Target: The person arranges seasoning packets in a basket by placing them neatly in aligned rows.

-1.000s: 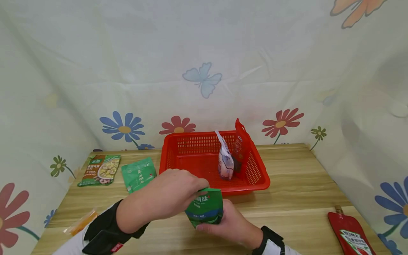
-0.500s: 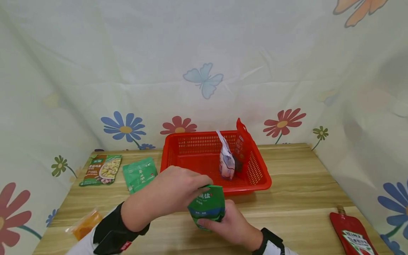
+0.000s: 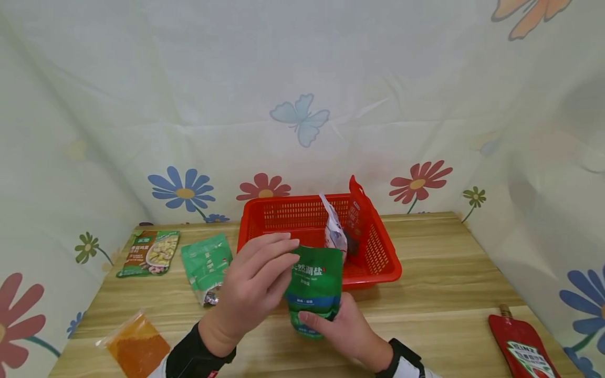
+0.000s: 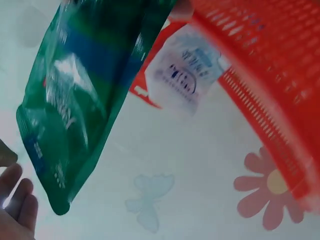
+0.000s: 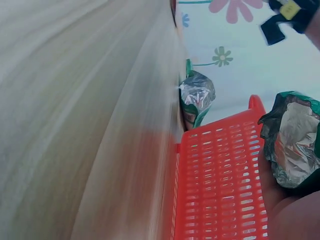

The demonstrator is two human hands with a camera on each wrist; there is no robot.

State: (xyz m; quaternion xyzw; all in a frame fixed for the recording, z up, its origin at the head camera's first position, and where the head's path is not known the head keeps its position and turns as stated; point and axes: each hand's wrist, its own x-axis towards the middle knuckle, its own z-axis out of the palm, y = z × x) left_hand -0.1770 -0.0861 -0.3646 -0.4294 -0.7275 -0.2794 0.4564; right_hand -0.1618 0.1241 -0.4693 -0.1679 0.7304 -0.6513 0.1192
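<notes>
My right hand (image 3: 347,328) grips a green salt pouch (image 3: 315,275) near its lower end, thumb across the printed front. The pouch stands upright before the red basket; its silvery underside (image 5: 297,140) shows in the right wrist view. My left hand (image 3: 257,286) is just left of the pouch, fingers loosely bent and holding nothing. In the left wrist view a small gap separates the left fingers (image 4: 25,200) from the pouch's top corner. Behind the hands sits the red basket (image 3: 274,207), partly covered by them.
A white-and-purple packet (image 3: 334,231) and a red packet (image 3: 356,215) stand in the basket's right side. Leftward lie another green pouch (image 3: 205,260), a food-picture packet (image 3: 148,253) and an orange packet (image 3: 137,344). A red Heinz pouch (image 3: 522,344) lies far right.
My left hand has let go of the pouch's top and drawn back left, its fingers loosening. The pouch has straightened upright in my right hand, showing more of its front.
</notes>
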